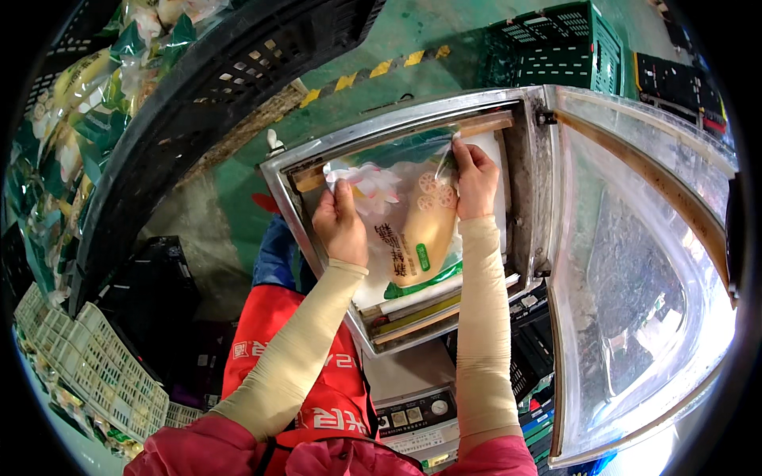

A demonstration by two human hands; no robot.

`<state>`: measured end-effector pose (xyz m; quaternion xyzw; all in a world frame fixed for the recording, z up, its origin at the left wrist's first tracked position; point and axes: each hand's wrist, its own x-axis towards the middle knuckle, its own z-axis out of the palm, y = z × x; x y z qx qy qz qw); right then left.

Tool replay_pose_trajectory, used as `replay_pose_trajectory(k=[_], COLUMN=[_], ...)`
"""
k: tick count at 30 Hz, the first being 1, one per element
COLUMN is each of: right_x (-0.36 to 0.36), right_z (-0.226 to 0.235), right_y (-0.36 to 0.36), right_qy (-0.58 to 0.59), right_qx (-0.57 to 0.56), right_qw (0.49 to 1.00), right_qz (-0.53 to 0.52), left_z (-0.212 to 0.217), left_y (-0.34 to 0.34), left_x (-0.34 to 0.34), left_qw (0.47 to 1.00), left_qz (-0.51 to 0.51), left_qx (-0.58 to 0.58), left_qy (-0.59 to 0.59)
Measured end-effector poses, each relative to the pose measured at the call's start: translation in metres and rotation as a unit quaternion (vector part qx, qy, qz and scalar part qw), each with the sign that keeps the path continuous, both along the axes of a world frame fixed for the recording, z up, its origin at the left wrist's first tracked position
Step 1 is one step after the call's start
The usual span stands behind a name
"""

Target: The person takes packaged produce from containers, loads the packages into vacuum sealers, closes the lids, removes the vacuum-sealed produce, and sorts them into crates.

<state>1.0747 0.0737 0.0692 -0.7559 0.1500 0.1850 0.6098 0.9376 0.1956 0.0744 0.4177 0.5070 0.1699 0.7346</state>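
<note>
Head view: the left hand point(340, 226) pinches one corner of the clear plastic pouch with printed flower and a pale root inside point(413, 222), and the right hand point(475, 181) pinches the other, fingers closed on the film, seemingly to pull its mouth flat across the brown sealing bar point(484, 125). The pouch lies in the steel chamber of the vacuum sealer point(278, 190), whose clear domed lid point(643, 270) stands open. The fingertips are hidden beneath the film, and the black crate of packets point(143, 143) is cut off

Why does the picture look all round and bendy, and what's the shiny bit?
Head view: the fisheye lens bends the metal chamber rim and leaves black corners; daylight glares on the open clear lid; both hands, left hand and right hand, look sharp on the printed bag.
</note>
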Motion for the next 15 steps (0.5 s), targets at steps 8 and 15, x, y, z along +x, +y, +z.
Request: replay_pose_trajectory(k=[8,15], right_x=[0.005,0.007], right_z=[0.005,-0.003], right_y=[0.007,0.006], right_qy=[0.032,-0.011], right_qx=[-0.013,-0.019], right_qw=[0.999,1.000], right_qz=[-0.004,-0.008], left_z=[-0.005,-0.003], left_y=[0.003,0.002], left_x=[0.002,0.009], left_qw=[0.999,0.996], left_qz=[0.022,0.072], left_qx=[0.010,-0.026], left_qy=[0.023,0.037])
